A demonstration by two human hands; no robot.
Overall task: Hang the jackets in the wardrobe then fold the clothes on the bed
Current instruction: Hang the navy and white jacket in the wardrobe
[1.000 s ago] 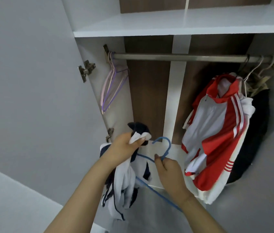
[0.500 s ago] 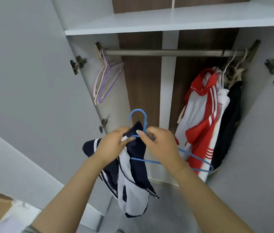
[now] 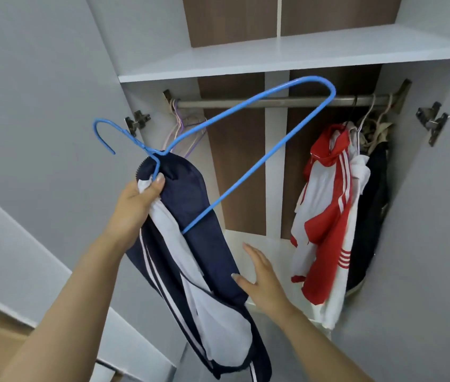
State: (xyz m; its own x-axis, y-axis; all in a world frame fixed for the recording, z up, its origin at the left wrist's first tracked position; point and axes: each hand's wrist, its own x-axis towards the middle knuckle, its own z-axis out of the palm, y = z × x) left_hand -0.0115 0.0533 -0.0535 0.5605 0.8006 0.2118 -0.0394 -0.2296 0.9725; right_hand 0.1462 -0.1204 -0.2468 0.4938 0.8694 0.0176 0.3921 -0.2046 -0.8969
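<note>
Navy-and-white jacket [image 3: 190, 244] and blue hanger [image 3: 246, 150] clamped in the left grip [image 3: 135, 205]; right grip [image 3: 262, 279] spread apart below, seemingly touching it.

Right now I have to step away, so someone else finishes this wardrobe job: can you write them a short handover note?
Left hand grips the navy and white jacket at its collar, together with the blue hanger. One hanger arm is inside the jacket; the other sticks out bare.
Right hand is open beside the jacket's lower part and holds nothing.
Done: a red and white jacket hangs on the rail, with dark clothes behind it.
Left: finish putting the jacket on the hanger and hook it on the rail. The bed is out of view.
</note>
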